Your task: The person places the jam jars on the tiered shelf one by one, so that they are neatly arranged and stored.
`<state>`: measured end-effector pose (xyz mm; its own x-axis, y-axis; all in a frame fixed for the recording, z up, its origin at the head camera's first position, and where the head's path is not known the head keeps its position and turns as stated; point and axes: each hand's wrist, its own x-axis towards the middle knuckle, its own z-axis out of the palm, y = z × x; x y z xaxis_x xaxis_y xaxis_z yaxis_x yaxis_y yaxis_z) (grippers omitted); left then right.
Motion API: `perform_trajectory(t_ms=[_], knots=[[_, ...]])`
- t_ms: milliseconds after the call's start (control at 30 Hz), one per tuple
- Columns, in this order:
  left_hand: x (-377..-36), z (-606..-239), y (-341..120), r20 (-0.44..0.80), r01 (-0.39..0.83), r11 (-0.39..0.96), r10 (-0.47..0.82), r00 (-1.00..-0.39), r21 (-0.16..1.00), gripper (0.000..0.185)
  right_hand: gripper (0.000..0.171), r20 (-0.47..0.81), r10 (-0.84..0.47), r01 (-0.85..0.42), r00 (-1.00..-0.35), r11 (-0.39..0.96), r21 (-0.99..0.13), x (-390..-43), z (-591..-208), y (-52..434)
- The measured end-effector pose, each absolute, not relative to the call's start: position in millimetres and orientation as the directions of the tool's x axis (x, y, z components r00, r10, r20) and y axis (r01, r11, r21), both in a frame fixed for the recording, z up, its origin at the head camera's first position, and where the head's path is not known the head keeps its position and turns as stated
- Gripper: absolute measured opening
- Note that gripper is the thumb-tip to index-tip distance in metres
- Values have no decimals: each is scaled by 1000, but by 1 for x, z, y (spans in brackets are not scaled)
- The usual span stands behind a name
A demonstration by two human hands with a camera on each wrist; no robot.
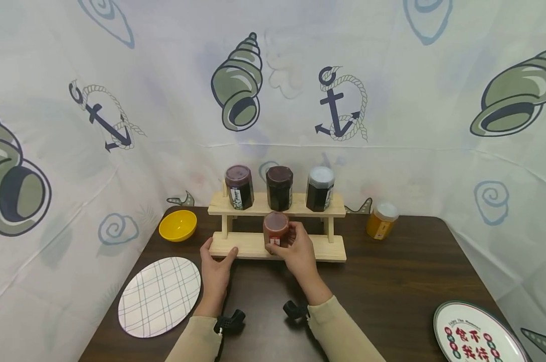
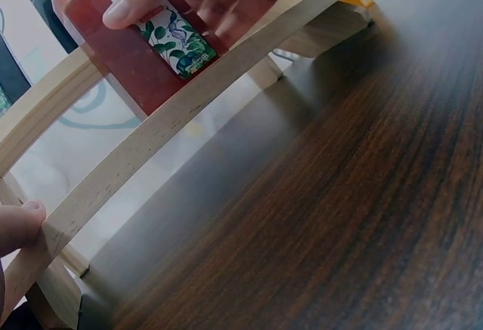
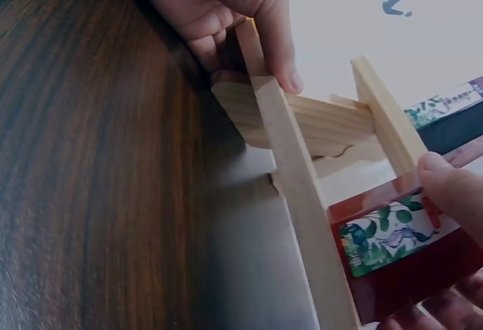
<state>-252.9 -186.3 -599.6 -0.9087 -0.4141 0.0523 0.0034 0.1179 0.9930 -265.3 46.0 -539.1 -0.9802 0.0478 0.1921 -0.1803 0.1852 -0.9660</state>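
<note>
A two-tier wooden rack (image 1: 246, 245) stands at the back of the dark table. My left hand (image 1: 216, 269) grips the left end of its lower shelf, thumb on top and fingers below, as the right wrist view shows. My right hand (image 1: 298, 251) holds a reddish-brown jar (image 1: 275, 226) at the middle of that lower shelf, thumb at the front and fingers round its right side. In the left wrist view the jar (image 2: 121, 58) shows a leafy label and its base is at the shelf's front edge. Three dark jam jars (image 1: 279, 190) stand on the upper shelf.
A yellow bowl (image 1: 178, 225) and a checked round mat (image 1: 160, 296) lie on the left. To the rack's right stands a honey-coloured jar (image 1: 382, 221) with a pale lid. A printed plate (image 1: 476, 334) is at the front right corner. Patterned cloth (image 1: 295, 120) hangs behind.
</note>
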Motion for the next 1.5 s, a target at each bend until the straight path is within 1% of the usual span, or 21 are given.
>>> perform_trajectory(t_ms=[100, 300, 400, 467, 567, 667, 733, 900, 1067, 1200, 1333, 1500], knots=[[-253, -600, -187, 57, 8, 120, -418, -907, 993, 93, 76, 184, 23, -177, -983, 190, -966, -265, -537, 46], [-253, -598, -187, 64, 17, 116, -418, -906, 993, 92, 77, 176, 3, -167, -984, 300, -939, -262, -534, 51], [-252, -597, -186, 61, 13, 115, -419, -906, 993, 93, 79, 172, -13, -167, -985, 323, -931, -259, -530, 57], [-252, -597, -186, 62, 15, 114, -420, -905, 993, 93, 77, 174, -25, -173, -984, 329, -928, -257, -523, 63], [-252, -597, -186, 61, 14, 113, -425, -903, 993, 93, 72, 165, -47, -171, -985, 373, -912, -252, -506, 74], [-252, -597, -186, 62, 16, 109, -426, -902, 994, 92, 67, 140, -88, -164, -986, 436, -885, -243, -479, 86], [-253, -597, -187, 62, 17, 109, -426, -903, 994, 92, 66, 126, -111, -164, -986, 468, -868, -235, -459, 94], [-253, -598, -187, 63, 16, 114, -422, -904, 993, 93, 67, 156, -126, -199, -980, 518, -832, -218, -421, 116], [-252, -598, -187, 60, 9, 122, -424, -904, 993, 92, 69, 166, -93, -189, -982, 586, -788, -212, -396, 142], [-252, -597, -187, 64, 13, 122, -427, -902, 992, 92, 72, 180, -46, -172, -983, 589, -790, -216, -385, 167], [-252, -599, -186, 63, 15, 115, -425, -903, 993, 92, 72, 212, 44, -148, -976, 577, -803, -228, -385, 192], [-252, -599, -186, 71, 28, 108, -424, -903, 994, 92, 73, 253, 185, -114, -950, 547, -829, -243, -397, 214]])
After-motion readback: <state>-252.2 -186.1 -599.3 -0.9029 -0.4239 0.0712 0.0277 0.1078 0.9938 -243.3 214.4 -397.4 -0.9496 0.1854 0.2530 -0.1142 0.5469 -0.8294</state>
